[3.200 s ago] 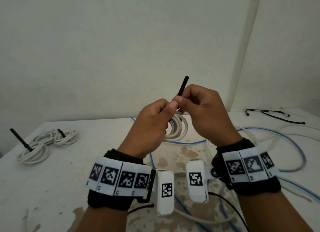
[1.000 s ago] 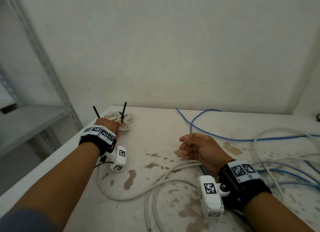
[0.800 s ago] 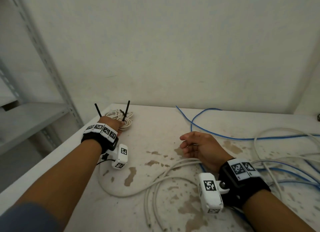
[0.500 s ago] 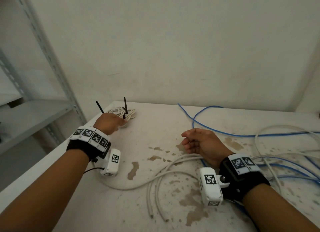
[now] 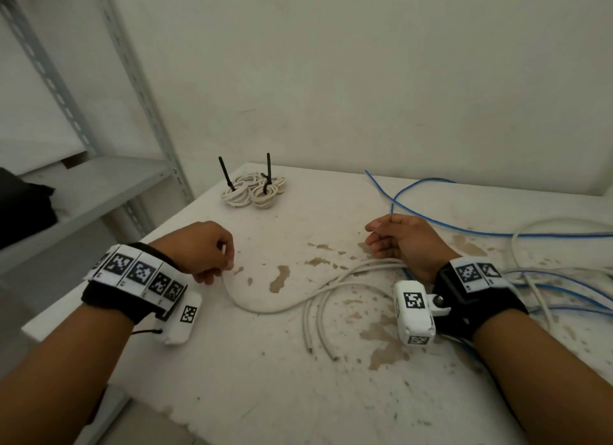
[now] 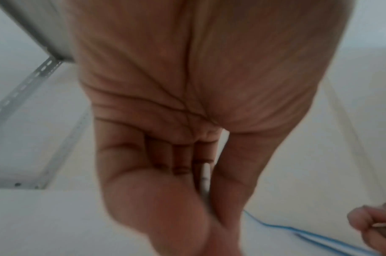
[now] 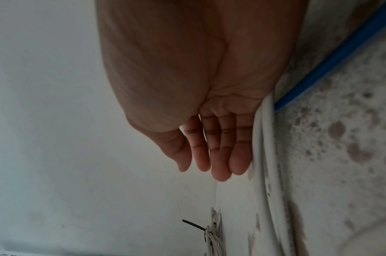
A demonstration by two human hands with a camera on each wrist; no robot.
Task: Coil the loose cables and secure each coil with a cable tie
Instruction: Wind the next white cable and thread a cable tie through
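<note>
Several tied white coils (image 5: 252, 192) lie at the table's far left corner, black cable ties (image 5: 268, 169) sticking up from them; one coil (image 7: 214, 240) shows in the right wrist view. A loose white cable (image 5: 265, 309) loops across the table (image 5: 252, 385). My left hand (image 5: 223, 262) is curled over the cable's left end, pinching the cable (image 6: 204, 176) between thumb and fingers. My right hand (image 5: 374, 244) rests on its edge at the middle of the table, fingers (image 7: 218, 164) relaxed and empty, with white cables (image 7: 264, 155) running beside the little finger.
Blue cables (image 5: 464, 229) and more white cables (image 5: 530, 278) sprawl over the right side of the table. Two cut white cable ends (image 5: 323, 345) point toward me. A grey metal shelf (image 5: 83, 192) stands left of the table. A white wall is close behind.
My left hand let go of the tied coil at the far corner, drew back toward me and took hold of the loose white cable. The right hand stayed where it was.
</note>
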